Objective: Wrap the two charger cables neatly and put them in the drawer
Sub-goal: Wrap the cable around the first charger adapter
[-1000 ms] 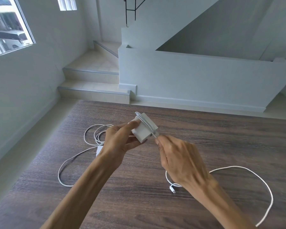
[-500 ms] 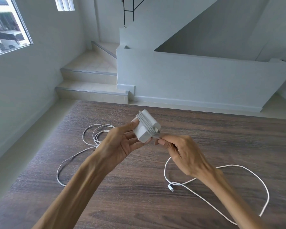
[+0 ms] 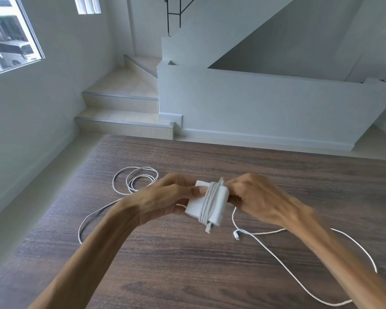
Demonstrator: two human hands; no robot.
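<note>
Above the dark wooden table (image 3: 187, 275) my left hand (image 3: 163, 199) grips a white charger block (image 3: 218, 204) by its left end. Several turns of white cable are wound round the block's middle. My right hand (image 3: 254, 197) holds the cable at the block's right end, fingers curled. The cable's loose tail (image 3: 299, 259) trails under my right arm across the table, its plug (image 3: 236, 236) lying just below the block. The second white cable (image 3: 134, 181) lies in loose loops on the table to the left; its charger is hidden behind my left hand.
The table's far edge (image 3: 232, 146) faces a tiled floor, steps (image 3: 125, 121) and a low white wall (image 3: 265, 103). A wall with a window (image 3: 11, 41) runs along the left. No drawer is in view.
Both hands dropped lower and closer to me. The block has tipped flatter, with another turn of cable round it. My right hand swung from below the block to its right end.
</note>
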